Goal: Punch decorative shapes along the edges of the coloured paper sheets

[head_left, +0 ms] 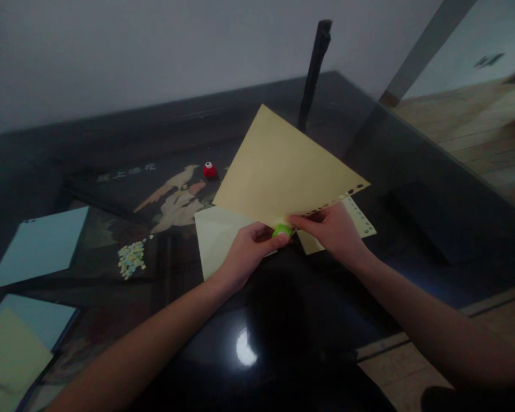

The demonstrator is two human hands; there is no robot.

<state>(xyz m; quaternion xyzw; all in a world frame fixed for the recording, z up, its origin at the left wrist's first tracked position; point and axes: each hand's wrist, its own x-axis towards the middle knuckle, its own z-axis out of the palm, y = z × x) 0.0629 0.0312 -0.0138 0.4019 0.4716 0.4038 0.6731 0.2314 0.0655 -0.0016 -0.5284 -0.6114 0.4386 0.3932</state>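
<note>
My left hand (pixel 251 252) is closed around a small green punch (pixel 281 230), thumb pressed on top. The punch sits at the lower edge of a yellow paper sheet (pixel 278 169) lifted over the dark glass table (pixel 283 320). My right hand (pixel 332 232) pinches that same edge just right of the punch. A row of small punched holes (pixel 339 199) runs along the edge toward the sheet's right corner. A pale green sheet (pixel 217 237) lies flat under my left hand.
A red punch (pixel 209 170) sits behind the sheets. A heap of tiny paper cut-outs (pixel 131 258) lies to the left, with light blue sheets (pixel 40 246) and more paper at the far left. Another punched sheet (pixel 360 220) lies under my right hand. A dark upright post (pixel 314 71) stands at the back.
</note>
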